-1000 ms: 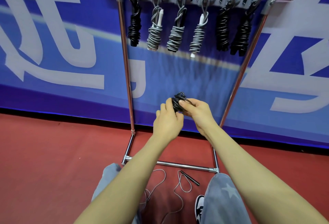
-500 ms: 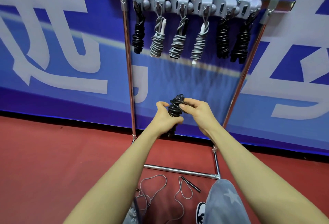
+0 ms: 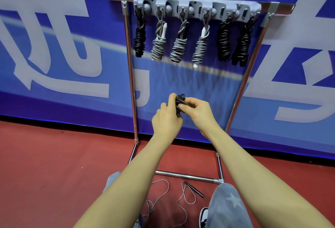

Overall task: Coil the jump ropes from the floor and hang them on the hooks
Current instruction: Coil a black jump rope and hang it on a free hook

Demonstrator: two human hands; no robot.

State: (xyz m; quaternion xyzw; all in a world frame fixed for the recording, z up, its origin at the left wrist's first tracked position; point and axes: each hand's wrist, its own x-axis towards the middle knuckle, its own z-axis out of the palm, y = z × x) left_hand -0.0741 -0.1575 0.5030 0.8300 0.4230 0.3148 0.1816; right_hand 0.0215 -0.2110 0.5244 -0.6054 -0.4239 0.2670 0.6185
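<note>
A coiled black jump rope [image 3: 180, 101] is held between both hands at mid-height in front of the rack. My left hand [image 3: 165, 119] wraps its lower part; my right hand [image 3: 197, 109] pinches its upper part, so most of it is hidden. Above, a grey hook bar [image 3: 197, 8] carries several coiled ropes: a black one [image 3: 139, 41] at far left, three grey ones [image 3: 178, 50] in the middle, two black ones [image 3: 241, 48] at right. A loose grey rope [image 3: 184, 198] with a black handle [image 3: 194, 188] lies on the red floor between my knees.
The chrome rack frame [image 3: 131, 86] stands against a blue banner wall [image 3: 54, 46], its base bar [image 3: 186, 175] lying on the floor near my legs. My knee in grey star-print trousers [image 3: 228, 204] and a shoe [image 3: 203, 216] sit at bottom right.
The view dipped and rose slightly. My left hand rotated around the black coil, first exposing more of it, then covering it again; the coil stays at about the same height.
</note>
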